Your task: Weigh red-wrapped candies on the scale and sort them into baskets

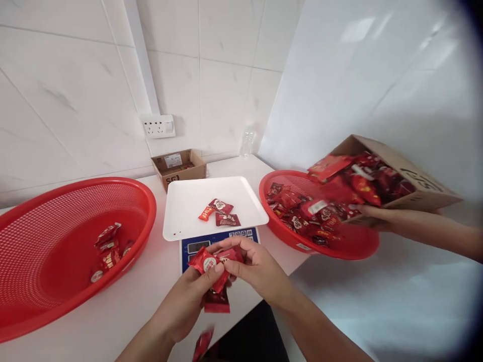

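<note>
My left hand (pixel 187 300) is closed around several red candy packets (pixel 210 265) in front of the scale. Touching the same packets from the right, my right hand (pixel 262 271) has its fingers curled over them. A darker red packet (pixel 217 300) hangs below. Another packet (pixel 203 344), blurred, is in the air beneath my hands. Just beyond them is the blue scale (pixel 241 235) with a white tray (pixel 192 193) on top, and three packets (pixel 227 219) lie on the tray.
On the right, another person's hand (pixel 372 213) tilts a cardboard box (pixel 411 171) of red packets over a red basket (pixel 275 221) holding many packets. A larger red basket (pixel 64 196) with several packets stands left. At the back are a small box (pixel 184 173) and a clear bottle (pixel 247 143).
</note>
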`<state>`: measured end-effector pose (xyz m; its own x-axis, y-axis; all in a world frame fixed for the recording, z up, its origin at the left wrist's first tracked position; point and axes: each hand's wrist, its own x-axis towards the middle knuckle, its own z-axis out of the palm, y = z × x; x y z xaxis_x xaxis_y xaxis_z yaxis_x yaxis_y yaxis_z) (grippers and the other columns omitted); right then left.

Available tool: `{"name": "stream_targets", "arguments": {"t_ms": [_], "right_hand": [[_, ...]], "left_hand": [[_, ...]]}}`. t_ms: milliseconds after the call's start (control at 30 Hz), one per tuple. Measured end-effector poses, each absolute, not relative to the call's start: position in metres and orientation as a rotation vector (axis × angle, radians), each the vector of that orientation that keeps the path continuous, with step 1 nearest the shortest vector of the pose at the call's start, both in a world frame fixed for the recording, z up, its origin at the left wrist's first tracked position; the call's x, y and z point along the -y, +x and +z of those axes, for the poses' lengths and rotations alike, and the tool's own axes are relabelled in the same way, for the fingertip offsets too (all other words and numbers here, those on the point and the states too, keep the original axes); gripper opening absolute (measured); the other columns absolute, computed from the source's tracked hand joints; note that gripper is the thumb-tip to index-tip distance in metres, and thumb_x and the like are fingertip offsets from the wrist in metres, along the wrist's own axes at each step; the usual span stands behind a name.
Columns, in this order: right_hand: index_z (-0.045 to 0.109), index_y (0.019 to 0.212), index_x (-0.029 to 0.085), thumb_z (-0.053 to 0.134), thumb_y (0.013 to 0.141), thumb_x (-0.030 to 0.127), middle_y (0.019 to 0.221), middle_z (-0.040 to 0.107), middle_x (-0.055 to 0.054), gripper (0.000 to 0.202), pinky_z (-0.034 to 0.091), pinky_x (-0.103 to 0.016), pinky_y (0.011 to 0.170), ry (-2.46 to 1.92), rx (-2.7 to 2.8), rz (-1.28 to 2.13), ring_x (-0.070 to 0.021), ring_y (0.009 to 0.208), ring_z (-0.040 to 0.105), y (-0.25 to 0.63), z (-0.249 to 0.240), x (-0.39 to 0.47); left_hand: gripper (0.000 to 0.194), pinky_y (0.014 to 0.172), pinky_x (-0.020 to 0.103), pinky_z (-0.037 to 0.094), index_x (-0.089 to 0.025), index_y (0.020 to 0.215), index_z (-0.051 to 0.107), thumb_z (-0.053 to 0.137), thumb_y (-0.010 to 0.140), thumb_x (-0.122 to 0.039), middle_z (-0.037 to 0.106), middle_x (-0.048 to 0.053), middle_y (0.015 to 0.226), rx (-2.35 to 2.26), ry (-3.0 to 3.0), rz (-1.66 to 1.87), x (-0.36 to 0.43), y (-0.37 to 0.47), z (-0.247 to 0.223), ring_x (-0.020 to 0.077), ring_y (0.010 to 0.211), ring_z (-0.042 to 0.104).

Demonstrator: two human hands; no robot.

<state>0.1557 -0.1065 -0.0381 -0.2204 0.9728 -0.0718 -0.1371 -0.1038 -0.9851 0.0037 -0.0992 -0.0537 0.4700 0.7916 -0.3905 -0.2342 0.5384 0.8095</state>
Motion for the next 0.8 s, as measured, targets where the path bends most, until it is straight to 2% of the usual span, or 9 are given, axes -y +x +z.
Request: {"name": "stream_targets", "arguments": {"t_ms": [100, 167, 300, 367, 567, 667, 800], "right_hand": [[0.060, 0.101, 0.021, 0.067, 0.076, 0.032, 0.107, 0.067, -0.005, 0.029, 0.050, -0.027, 0.065, -1.057, 1.179, 1.526, -0.0129, 0.079, 0.062, 0.146, -0.043, 0.103], [0.060, 0.101, 0.021, 0.066, 0.076, 0.033, 0.104, 0.068, -0.004, 0.029, 0.051, -0.028, 0.069, -1.043, 1.157, 1.523, -0.0137, 0.083, 0.062, 0.140, -0.046, 0.100], [0.061, 0.097, 0.022, 0.067, 0.075, 0.035, 0.088, 0.069, -0.001, 0.026, 0.052, -0.031, 0.071, -1.064, 1.115, 1.484, -0.0124, 0.073, 0.063, 0.136, -0.053, 0.097], [0.062, 0.097, 0.021, 0.067, 0.074, 0.034, 0.086, 0.069, -0.001, 0.027, 0.052, -0.031, 0.071, -1.080, 1.095, 1.460, -0.0115, 0.070, 0.062, 0.138, -0.055, 0.096], [0.062, 0.094, 0.021, 0.061, 0.080, 0.034, 0.092, 0.070, -0.004, 0.019, 0.052, -0.030, 0.072, -1.072, 1.176, 1.414, -0.0130, 0.081, 0.063, 0.158, -0.050, 0.105], [0.065, 0.091, 0.021, 0.057, 0.083, 0.030, 0.092, 0.070, -0.003, 0.014, 0.050, -0.028, 0.073, -1.126, 1.460, 1.565, -0.0131, 0.083, 0.063, 0.169, -0.051, 0.128], [0.065, 0.110, 0.023, 0.057, 0.081, 0.026, 0.105, 0.068, -0.004, 0.031, 0.049, -0.030, 0.079, -1.218, 1.978, 1.801, -0.0178, 0.092, 0.063, 0.168, -0.084, 0.171]], "left_hand": [[0.042, 0.041, 0.014, 0.034, -0.018, 0.086, 0.058, 0.074, 0.066, -0.051, 0.058, -0.003, 0.069, -0.910, 0.656, 0.710, 0.102, -0.002, -0.055, 0.0051, 0.052, 0.047], [0.043, 0.036, 0.013, 0.027, -0.020, 0.086, 0.057, 0.074, 0.065, -0.052, 0.056, -0.005, 0.065, -0.951, 0.631, 0.760, 0.101, -0.005, -0.055, 0.0038, 0.047, 0.042], [0.048, 0.035, 0.011, 0.028, -0.021, 0.097, 0.057, 0.075, 0.065, -0.050, 0.049, -0.008, 0.055, -1.010, 0.646, 0.847, 0.094, -0.022, -0.059, 0.0041, 0.044, 0.039], [0.044, 0.034, 0.010, 0.029, -0.019, 0.094, 0.058, 0.076, 0.065, -0.047, 0.049, -0.007, 0.053, -1.019, 0.646, 0.880, 0.091, -0.034, -0.062, 0.0041, 0.044, 0.039], [0.033, 0.033, 0.009, 0.031, -0.018, 0.083, 0.059, 0.078, 0.065, -0.038, 0.050, -0.006, 0.057, -1.005, 0.676, 0.977, 0.088, -0.054, -0.059, 0.0040, 0.045, 0.043], [0.030, 0.032, 0.009, 0.030, -0.019, 0.077, 0.057, 0.078, 0.065, -0.037, 0.049, -0.007, 0.059, -0.976, 0.696, 1.024, 0.091, -0.054, -0.057, 0.0039, 0.046, 0.043], [0.029, 0.033, 0.009, 0.031, -0.019, 0.087, 0.060, 0.076, 0.069, -0.035, 0.051, -0.006, 0.064, -0.979, 0.710, 1.015, 0.098, -0.057, -0.063, 0.0035, 0.048, 0.044]]}}
